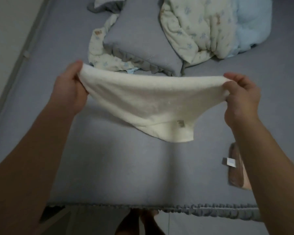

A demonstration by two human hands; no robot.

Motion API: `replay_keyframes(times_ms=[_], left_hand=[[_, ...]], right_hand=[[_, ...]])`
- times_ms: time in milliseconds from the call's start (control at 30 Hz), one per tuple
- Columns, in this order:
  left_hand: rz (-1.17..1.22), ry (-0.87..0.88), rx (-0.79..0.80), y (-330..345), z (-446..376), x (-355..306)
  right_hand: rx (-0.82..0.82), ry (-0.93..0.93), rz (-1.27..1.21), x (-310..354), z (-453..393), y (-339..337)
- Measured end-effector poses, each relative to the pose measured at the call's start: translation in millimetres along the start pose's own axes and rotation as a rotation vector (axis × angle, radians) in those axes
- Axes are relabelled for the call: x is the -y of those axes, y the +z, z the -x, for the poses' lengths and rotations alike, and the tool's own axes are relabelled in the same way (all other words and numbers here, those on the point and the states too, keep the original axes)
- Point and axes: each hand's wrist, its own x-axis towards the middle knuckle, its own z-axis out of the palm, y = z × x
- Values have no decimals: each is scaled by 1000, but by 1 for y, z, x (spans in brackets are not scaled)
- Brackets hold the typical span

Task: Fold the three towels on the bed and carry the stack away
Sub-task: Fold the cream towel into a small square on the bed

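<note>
White towel held stretched between both hands above the bed.

The left hand (71, 89) grips one upper corner of the white towel (143, 102), fingers curled round the edge; the right hand (241, 99) pinches the opposite corner between thumb and fingers. The towel sags in the middle, its lower end with a small label (180, 123) hanging free above the grey bed (109, 167). A folded brown towel (235, 167) with a white tag lies on the bed just beside the right forearm, partly hidden by it. A grey pillow (139, 39) and a printed quilt (193, 26) lie farther back on the bed.
</note>
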Motion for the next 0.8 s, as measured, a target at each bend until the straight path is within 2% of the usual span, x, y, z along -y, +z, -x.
replay_keyframes(times_ms=[67, 133, 200, 300, 367, 433, 533, 600, 667, 800], left_hand=[[72, 89, -8, 8, 7, -22], [-19, 123, -57, 2, 20, -26], [-142, 108, -147, -16, 34, -5], [-270, 51, -245, -54, 61, 56], [-418, -95, -277, -86, 84, 108], [-650, -323, -274, -120, 105, 162], [-1023, -642, -115, -164, 127, 229], [-1067, -756, -36, -178, 130, 258], [-1084, -724, -74, -175, 121, 270], [-1148, -416, -139, -133, 65, 262]], right_hand=[[-14, -44, -34, 23, 1, -5], [-29, -52, -45, 25, 5, -14], [-34, -24, -22, 4, 12, -25], [-23, 36, 84, -65, 30, -43], [-14, 115, 211, -123, 47, -60], [12, 218, 382, -185, 63, -79], [165, 426, 709, -263, 85, -103], [272, 599, 806, -290, 94, -106], [347, 599, 880, -298, 95, -104], [322, 428, 921, -286, 66, -78]])
